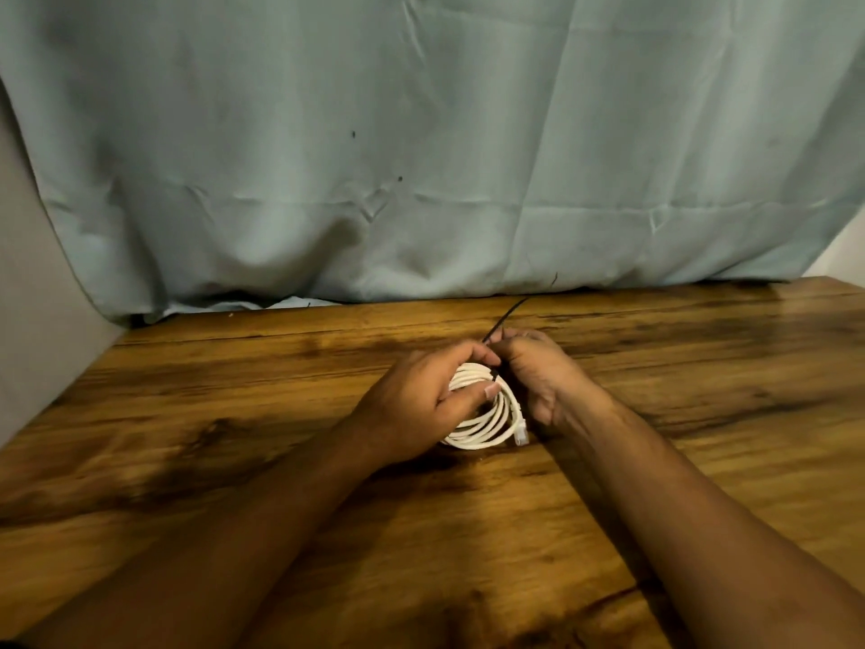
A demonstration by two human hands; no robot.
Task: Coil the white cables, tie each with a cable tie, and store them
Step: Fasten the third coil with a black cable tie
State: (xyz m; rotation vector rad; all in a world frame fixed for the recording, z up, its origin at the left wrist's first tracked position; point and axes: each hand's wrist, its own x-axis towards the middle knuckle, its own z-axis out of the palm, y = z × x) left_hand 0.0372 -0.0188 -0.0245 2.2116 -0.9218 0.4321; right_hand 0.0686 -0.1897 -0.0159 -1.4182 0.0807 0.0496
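Coiled white cable (487, 423) stands on edge, connector (521, 434) pointing down.

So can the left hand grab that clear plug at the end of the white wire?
Probably not right now: the left hand is gripping the white coil. The plug itself lies uncovered, beside the right hand.

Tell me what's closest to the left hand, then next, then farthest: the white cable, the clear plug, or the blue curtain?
1. White cable: held in the left hand.
2. Clear plug: at the coil's right edge, nearer the other hand.
3. Blue curtain: behind the table, far back.
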